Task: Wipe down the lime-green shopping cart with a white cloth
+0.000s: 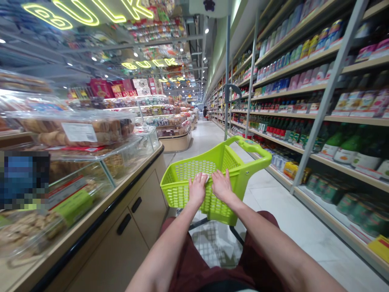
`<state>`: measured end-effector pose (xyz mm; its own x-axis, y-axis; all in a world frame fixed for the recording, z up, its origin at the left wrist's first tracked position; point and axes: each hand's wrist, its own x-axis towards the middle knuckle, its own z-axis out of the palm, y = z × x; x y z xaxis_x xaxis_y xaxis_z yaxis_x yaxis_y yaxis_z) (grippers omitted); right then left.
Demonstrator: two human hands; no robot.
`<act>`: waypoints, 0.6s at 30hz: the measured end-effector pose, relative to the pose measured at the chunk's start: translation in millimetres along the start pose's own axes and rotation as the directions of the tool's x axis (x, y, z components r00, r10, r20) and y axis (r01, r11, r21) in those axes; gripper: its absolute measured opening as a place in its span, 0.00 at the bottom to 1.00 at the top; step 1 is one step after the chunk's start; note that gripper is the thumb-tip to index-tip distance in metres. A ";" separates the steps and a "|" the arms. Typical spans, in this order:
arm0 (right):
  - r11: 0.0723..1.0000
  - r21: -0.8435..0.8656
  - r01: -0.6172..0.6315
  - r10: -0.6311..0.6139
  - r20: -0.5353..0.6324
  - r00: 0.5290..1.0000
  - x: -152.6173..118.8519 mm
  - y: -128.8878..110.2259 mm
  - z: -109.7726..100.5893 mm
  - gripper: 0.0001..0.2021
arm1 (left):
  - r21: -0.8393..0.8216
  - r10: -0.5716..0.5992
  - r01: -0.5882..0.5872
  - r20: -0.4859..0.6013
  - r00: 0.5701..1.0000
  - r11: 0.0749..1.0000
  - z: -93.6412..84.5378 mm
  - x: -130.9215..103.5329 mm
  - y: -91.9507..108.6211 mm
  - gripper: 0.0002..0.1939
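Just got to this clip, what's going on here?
A person has both hands at the near rim of a lime-green shopping cart. The left hand has a small white piece, perhaps a wipe, at its fingers; the right hand rests beside it. The cart stands between a wooden counter and drink shelves.

Supermarket aisle (199, 129): pale tiled floor (270, 207) before me; tall shelves (355, 119) to my right; wooden counter (100, 251) with dark handles (124, 224) to my left; yellow lit sign (88, 14) and ceiling lights (206, 30) overhead.
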<state>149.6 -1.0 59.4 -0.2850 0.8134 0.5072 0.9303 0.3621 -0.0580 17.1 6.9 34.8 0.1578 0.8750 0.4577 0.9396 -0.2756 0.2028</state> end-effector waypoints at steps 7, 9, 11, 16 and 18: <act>1.000 0.018 -0.004 0.005 -0.019 1.000 -4.0 2.0 7.2 0.22 | 0.046 -0.180 0.181 -0.037 0.983 0.982 -3.5 -4.2 -31.7 0.25; 1.000 0.020 -0.006 0.006 -0.029 1.000 -3.2 0.6 8.3 0.22 | 0.038 -0.134 0.135 -0.035 0.990 0.990 -1.6 -3.2 -23.0 0.24; 1.000 0.029 -0.004 0.005 -0.042 0.999 -2.3 0.1 7.3 0.21 | 0.019 -0.046 0.046 -0.020 0.999 0.999 0.7 -1.2 -8.4 0.24; 0.991 0.130 0.029 -0.015 -0.105 0.994 -7.4 5.1 -0.6 0.23 | -0.023 0.073 -0.074 -0.009 0.997 0.997 1.2 1.3 6.8 0.25; 0.975 0.216 0.047 -0.017 -0.138 0.990 -11.9 6.3 -1.6 0.23 | -0.033 0.029 -0.029 -0.026 0.999 0.999 0.5 0.8 2.0 0.26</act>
<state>159.2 -9.1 54.4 -0.2664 0.7366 0.6216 0.8441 0.4897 -0.2185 19.2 7.3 35.2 0.1766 0.8561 0.4858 0.9241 -0.3141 0.2176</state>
